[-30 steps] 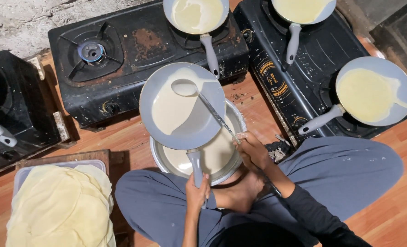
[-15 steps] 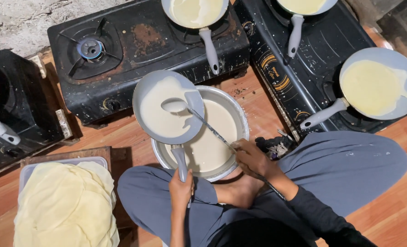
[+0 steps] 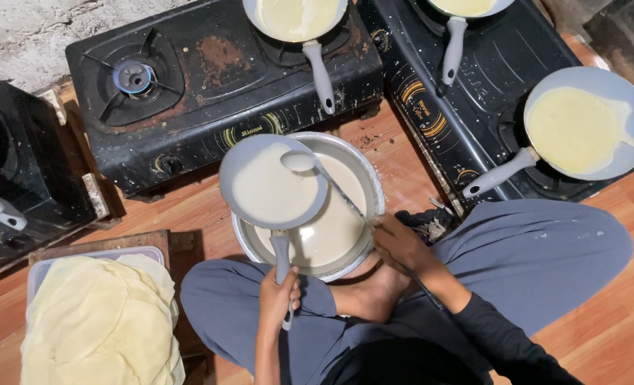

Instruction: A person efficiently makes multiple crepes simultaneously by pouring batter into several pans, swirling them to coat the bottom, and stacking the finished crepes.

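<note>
Pale batter (image 3: 270, 191) already coats the grey pan (image 3: 272, 181) over the bowl (image 3: 371, 187). My left hand (image 3: 280, 292) grips its handle, my right hand (image 3: 399, 242) clasps the ladle (image 3: 299, 162). Three pans cooking on the far stoves (image 3: 210, 85); pan in hand uncooked.

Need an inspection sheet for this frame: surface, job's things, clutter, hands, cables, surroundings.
Surface: wooden floor, person seated cross-legged on it.
Job's things: small grey pan coated with pale batter, held over the batter basin; ladle resting at the pan's rim.
Clutter: tray of stacked thin crepes; dark scraps by the right knee, too small to tell.
Hands: left hand grips the pan handle; right hand grips the ladle handle.
Cables: nothing seen.
Surroundings: black gas stove with one free burner, second stove, three more pans with batter on burners, another stove at the left edge.
</note>
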